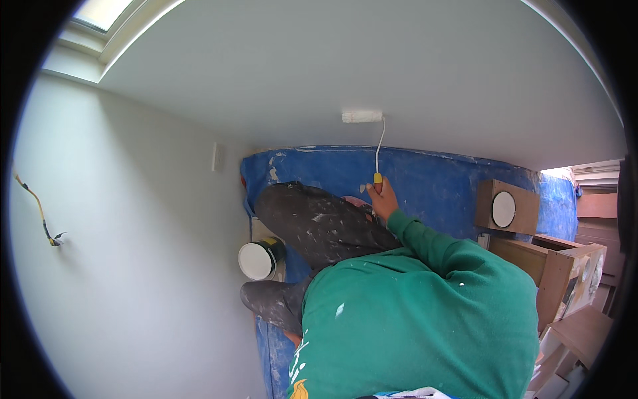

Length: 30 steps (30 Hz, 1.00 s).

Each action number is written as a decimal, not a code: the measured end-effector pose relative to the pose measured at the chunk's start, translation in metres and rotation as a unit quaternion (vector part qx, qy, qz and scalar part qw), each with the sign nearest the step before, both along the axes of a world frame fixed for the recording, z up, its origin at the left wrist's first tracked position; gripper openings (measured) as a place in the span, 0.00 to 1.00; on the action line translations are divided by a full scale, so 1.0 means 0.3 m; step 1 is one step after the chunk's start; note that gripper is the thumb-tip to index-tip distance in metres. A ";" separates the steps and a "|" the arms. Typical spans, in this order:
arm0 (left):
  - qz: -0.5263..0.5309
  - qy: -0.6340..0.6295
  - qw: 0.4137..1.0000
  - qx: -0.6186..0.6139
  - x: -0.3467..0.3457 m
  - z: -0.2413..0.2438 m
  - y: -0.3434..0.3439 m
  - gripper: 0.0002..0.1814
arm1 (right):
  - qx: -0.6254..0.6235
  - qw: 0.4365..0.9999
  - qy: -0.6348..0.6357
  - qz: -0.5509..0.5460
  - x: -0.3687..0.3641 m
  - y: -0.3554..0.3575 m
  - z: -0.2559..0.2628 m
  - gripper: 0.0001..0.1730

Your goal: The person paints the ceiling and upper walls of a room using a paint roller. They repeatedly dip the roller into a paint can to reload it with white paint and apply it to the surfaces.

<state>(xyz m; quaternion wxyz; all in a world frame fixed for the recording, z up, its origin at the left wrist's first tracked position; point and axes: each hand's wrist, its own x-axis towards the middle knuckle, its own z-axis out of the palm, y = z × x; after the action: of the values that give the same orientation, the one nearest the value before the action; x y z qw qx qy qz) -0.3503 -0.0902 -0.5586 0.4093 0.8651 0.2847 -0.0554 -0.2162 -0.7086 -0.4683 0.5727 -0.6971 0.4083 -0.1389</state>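
Observation:
My right hand (385, 201) grips the handle of a mini paint roller (378, 178), thumb along its yellow-and-brown grip. From the handle a thin white wire frame runs up to the white roller sleeve (362, 116), which lies level against the pale wall (369, 70), low down and above the floor edge. My left hand is out of view; a small patch of skin shows beside my lower leg, too hidden to identify. Near my knees stands a dark paint can (255, 261) with a white top; whether that is a lid or paint cannot be told.
A paint-marked blue drop cloth (433, 184) covers the floor along the wall. Wooden boxes (516, 207), one with a white disc, and a wooden cabinet (558, 274) stand at right. The left wall bears an outlet (218, 157) and protruding wires (39, 209). A window (102, 15) is upper left.

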 end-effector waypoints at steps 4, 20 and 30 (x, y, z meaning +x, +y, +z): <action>0.003 0.003 1.000 0.009 -0.033 0.029 0.012 0.26 | 0.039 0.998 0.044 -0.013 0.007 -0.006 -0.124 0.22; 0.042 0.003 0.998 0.042 -0.112 0.115 -0.091 0.26 | 0.328 0.925 0.186 -0.035 0.174 -0.188 -0.511 0.18; 0.131 -0.040 0.971 0.195 -0.040 0.242 -0.192 0.25 | 0.453 0.872 0.177 0.056 0.069 -0.234 -0.258 0.08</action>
<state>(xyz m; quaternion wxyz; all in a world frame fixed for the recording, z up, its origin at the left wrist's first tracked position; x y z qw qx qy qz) -0.3622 -0.1479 -0.4859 0.2473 0.8851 0.3840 0.0896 -0.1954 -0.7787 -0.5458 0.7505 -0.3960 0.4814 0.2194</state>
